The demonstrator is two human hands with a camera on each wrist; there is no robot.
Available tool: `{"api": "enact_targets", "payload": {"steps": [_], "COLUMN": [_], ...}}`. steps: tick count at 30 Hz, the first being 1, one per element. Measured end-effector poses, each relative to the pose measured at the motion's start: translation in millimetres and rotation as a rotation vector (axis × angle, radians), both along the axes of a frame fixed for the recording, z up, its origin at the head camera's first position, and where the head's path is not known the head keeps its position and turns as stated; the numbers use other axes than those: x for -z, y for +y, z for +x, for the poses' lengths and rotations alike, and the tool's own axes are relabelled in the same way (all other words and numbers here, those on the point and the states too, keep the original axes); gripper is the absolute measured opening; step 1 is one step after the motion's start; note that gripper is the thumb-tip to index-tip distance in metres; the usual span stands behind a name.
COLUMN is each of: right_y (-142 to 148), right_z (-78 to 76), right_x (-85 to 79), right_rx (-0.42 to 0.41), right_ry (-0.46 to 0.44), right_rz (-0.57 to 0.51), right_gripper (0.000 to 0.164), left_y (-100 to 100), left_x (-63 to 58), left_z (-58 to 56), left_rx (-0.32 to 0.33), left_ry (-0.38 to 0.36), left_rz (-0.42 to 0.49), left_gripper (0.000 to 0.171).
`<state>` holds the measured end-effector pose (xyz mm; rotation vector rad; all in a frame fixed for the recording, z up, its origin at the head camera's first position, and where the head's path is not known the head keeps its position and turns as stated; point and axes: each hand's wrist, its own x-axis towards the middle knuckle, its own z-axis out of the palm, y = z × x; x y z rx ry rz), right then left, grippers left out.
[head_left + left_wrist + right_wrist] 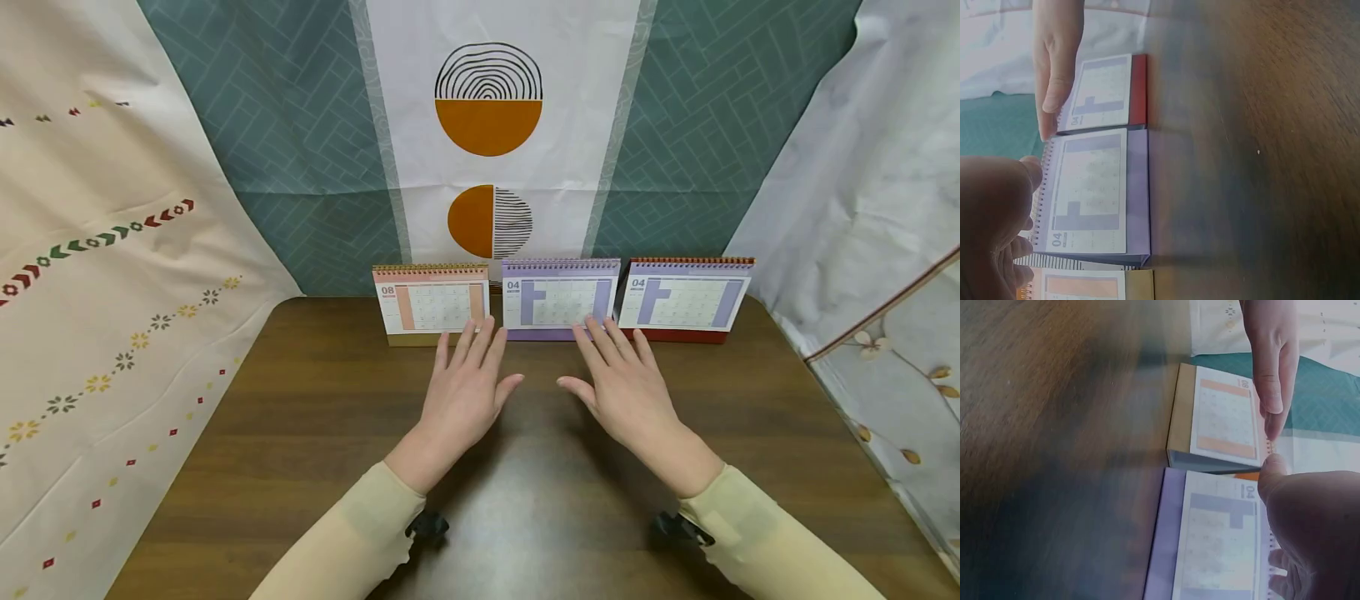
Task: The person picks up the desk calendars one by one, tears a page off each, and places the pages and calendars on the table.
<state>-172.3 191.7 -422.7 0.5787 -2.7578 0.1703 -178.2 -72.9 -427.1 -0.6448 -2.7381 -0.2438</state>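
Observation:
Three spiral desk calendars stand in a row at the back of the table. On the left is the orange calendar [441, 307] marked 08, with a tan base. The purple calendar [562, 304] marked 04 stands in the middle. At the right a calendar [684, 304] with purple print and a red base also reads 04. My left hand [463, 392] hovers palm down with straight, spread fingers, nearest the orange calendar. My right hand [628, 387] is held likewise before the purple and red-based calendars. Both hands hold nothing.
The brown wooden table [315, 467] extends on both sides of the arms. Behind it hangs a green and white cloth [300, 150]. Patterned cloth hangs at the left [97, 317] and white cloth [840, 208] at the right.

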Motion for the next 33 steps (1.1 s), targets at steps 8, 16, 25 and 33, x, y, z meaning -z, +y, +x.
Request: {"api": "enact_targets", "payload": {"steps": [8,16,25,33], "right_y": [13,22,32,41], "right_z": [0.1,1.2,4.3,3.7], "right_x": [-0.7,-1.0,0.2,0.0], "right_rx": [0.013,0.034,0.039,0.068], "right_ry": [0.000,0.002,0.051,0.060], "right_rz": [-0.012,-0.010,-0.021,-0.018], "right_gripper": [0.086,0.086,0.084,0.085], "left_y": [7,17,29,41], "left_x": [0.2,-1.7,-1.7,1.9], "left_z": [-3.3,-5.3,-6.3,-8.1], "left_rx": [0.004,0.008,0.022,0.040], "left_ry": [0.000,-0.018,-0.007,0.019], "left_rz": [-0.015,-0.020,-0.002,-0.011], "left_gripper": [0.073,0.073,0.072,0.071]}}
